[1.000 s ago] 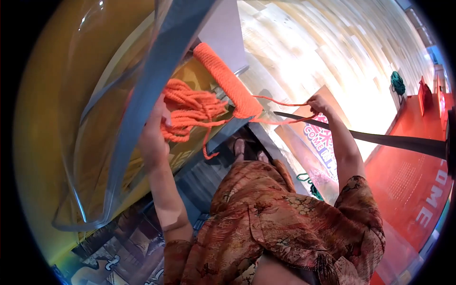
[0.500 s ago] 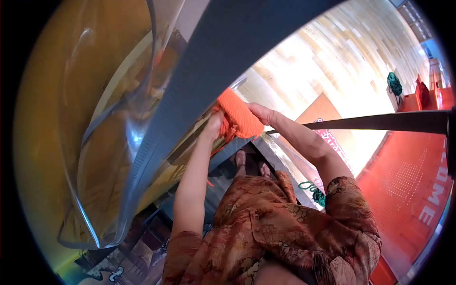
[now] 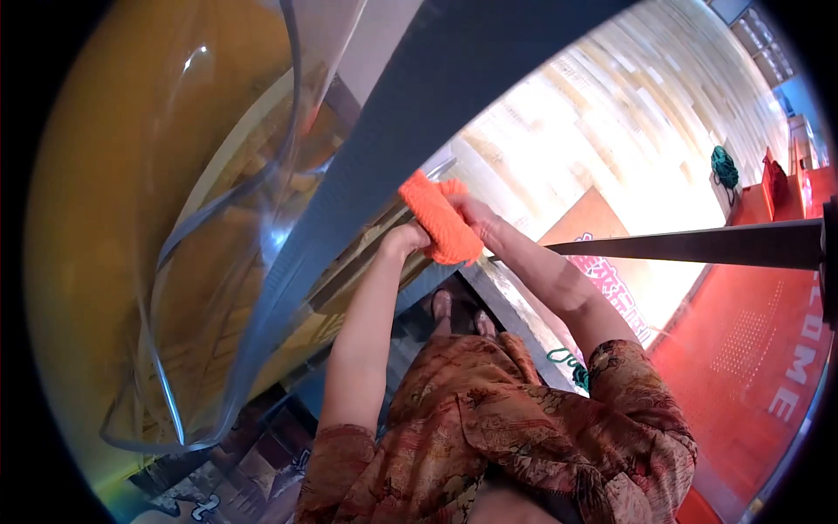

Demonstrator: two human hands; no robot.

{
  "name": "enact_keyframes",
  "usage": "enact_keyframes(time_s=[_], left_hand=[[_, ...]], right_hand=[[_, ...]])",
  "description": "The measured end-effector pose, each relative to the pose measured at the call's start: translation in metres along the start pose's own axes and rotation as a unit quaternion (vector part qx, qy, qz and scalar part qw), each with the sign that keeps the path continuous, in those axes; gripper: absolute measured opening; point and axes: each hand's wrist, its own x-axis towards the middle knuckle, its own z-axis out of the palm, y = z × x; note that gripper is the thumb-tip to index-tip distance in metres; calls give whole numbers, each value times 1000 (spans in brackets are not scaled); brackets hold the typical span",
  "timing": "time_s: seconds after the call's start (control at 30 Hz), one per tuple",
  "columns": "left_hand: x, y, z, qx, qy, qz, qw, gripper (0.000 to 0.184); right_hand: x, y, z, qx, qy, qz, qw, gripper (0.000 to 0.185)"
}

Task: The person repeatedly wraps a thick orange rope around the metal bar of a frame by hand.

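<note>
A folded orange cloth with a ribbed, towel-like surface is held between my two hands in front of the body. My left hand grips its lower left side, with the fingers partly hidden behind the cloth. On the opposite side, my right hand is closed against the cloth, and a loose orange flap sticks out above it. Close beyond my hands runs a broad dark blue-grey bar, slanting across the view.
Clear plastic sheeting hangs at the left before a yellow surface. A dark pole reaches in from the right, above a red mat. Bundles of green cord and a brown printed board lie on the right. My feet stand below.
My left hand has shifted right and slightly down along the cloth. The cloth has turned and been rearranged, and a flap now shows above my right hand. The view has moved slightly.
</note>
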Motion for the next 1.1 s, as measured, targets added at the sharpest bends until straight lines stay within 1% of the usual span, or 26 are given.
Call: enact_keyframes(time_s=[0.03,0.1,0.13,0.17,0.2,0.23,0.27,0.3,0.33,0.37,0.4,0.43,0.5,0.57,0.6,0.63,0.67,0.73,0.8,0.83,0.87,0.93,1.0,1.03,1.07,1.1], left_hand=[[-6,6,6,-16,4,11,1000,44],[-18,8,14,-31,13,21,999,42],[-13,3,6,-35,10,16,999,42],[-18,-10,-1,-23,41,-16,999,37],[-24,-18,-9,-10,74,-47,996,34],[-30,-19,-23,106,134,-68,983,27],[-41,-28,-28,75,243,27,967,18],[-53,-10,-26,104,325,46,939,15],[-71,19,-19,102,331,46,937,15],[-87,50,-8,110,363,112,919,15],[-100,73,5,118,393,179,894,15],[-108,85,18,113,399,181,892,15],[-116,101,45,165,304,309,886,17],[-118,110,78,119,230,313,914,36],[-100,110,88,165,188,317,915,54],[-98,111,101,213,147,325,909,71],[-97,111,115,208,151,327,909,71],[-94,107,143,280,92,253,921,97],[-87,84,159,333,39,261,905,104],[-89,71,162,341,22,262,903,99],[-85,52,163,338,27,262,904,99],[-79,10,157,522,33,247,816,91],[-69,-45,148,651,160,218,709,70],[-65,-43,141,712,147,137,673,50],[-70,-43,134,817,128,163,539,39],[-68,-46,128,821,133,223,509,33]], right_hand=[[-5,-4,3,0,0,0,1000,31],[-8,-25,5,-59,-29,-209,976,31],[-4,-48,8,-35,10,-271,962,18],[-10,-68,-4,-79,-16,-296,952,18],[-26,-86,2,-69,44,-340,937,17],[-36,-103,2,-53,30,-367,928,16],[-55,-117,12,-72,27,-388,918,15],[-75,-124,27,-90,6,-404,910,18],[-98,-127,45,-116,-4,-426,897,24],[-118,-126,62,-131,-25,-440,888,30],[-139,-121,81,-142,-23,-464,874,30],[-158,-117,96,-158,-40,-481,861,30],[-195,-106,129,-189,-54,-521,831,29],[-236,-92,163,-219,-67,-549,804,28],[-248,-95,175,-232,-78,-553,797,28],[-271,-84,188,-213,-119,-550,799,27],[-294,-75,199,-193,-157,-545,801,27],[-346,-60,217,-145,-270,-444,842,24],[-381,-43,227,-168,-326,-417,831,23],[-392,-31,229,-187,-349,-410,821,23],[-399,-25,229,-203,-369,-407,811,22],[-417,-16,229,-232,-399,-414,784,22],[-439,-16,232,-247,-414,-429,764,21],[-452,-16,233,-258,-418,-436,754,21],[-468,-14,232,-267,-425,-443,743,20],[-476,-13,231,-276,-427,-452,733,20]])
